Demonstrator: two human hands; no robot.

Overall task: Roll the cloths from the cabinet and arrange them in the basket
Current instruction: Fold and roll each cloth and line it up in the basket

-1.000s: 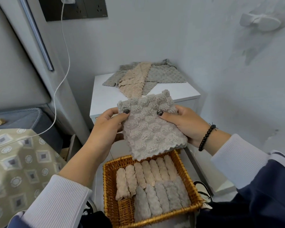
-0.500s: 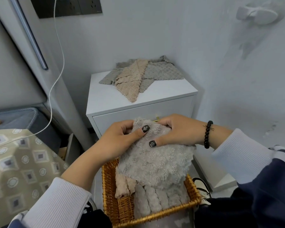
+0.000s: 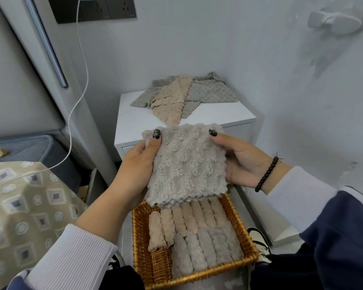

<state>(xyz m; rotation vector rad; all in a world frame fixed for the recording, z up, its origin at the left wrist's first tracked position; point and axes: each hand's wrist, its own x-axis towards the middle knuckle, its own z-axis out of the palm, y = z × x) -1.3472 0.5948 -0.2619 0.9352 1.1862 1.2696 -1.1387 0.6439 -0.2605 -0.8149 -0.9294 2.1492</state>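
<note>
wicker basket (image 3: 247, 231) near: beige and grey rolls in two rows, gap at near left | left hand (image 3: 137, 164), right hand (image 3: 239, 162) pinch top corners of fluffy grey cloth (image 3: 187, 166) above basket | bunched half a second ago, now hanging folded: rolling not begun | far: loose cloths (image 3: 182, 97) on white cabinet (image 3: 218, 116)
</note>
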